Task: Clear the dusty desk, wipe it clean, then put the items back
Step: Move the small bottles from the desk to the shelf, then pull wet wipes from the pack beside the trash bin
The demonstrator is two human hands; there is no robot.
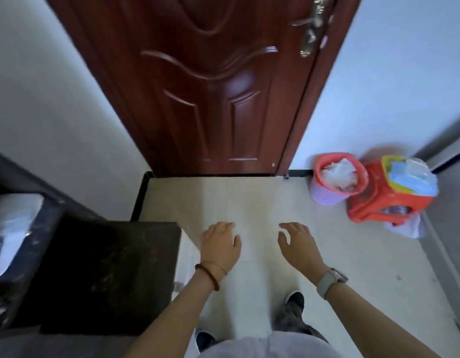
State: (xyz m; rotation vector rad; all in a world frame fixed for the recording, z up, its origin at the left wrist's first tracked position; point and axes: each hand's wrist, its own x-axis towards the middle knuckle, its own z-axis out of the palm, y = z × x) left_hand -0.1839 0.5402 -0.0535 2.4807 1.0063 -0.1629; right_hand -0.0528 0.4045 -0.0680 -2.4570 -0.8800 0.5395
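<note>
A dark, dusty desk top (pixel 102 275) fills the lower left, bare and streaked with pale marks. My left hand (pixel 219 244) hovers palm down just right of the desk's corner, fingers relaxed, holding nothing. My right hand (pixel 297 244) hangs over the pale floor at the same height, fingers loosely spread and empty. A beaded bracelet sits on the left wrist, a watch on the right.
A closed dark red door (pixel 197 86) stands straight ahead. At the right wall are a purple bin with an orange liner (pixel 327 195) full of white paper and an orange stool (pixel 373 202) carrying stacked items. A white object (pixel 14 223) lies at the far left.
</note>
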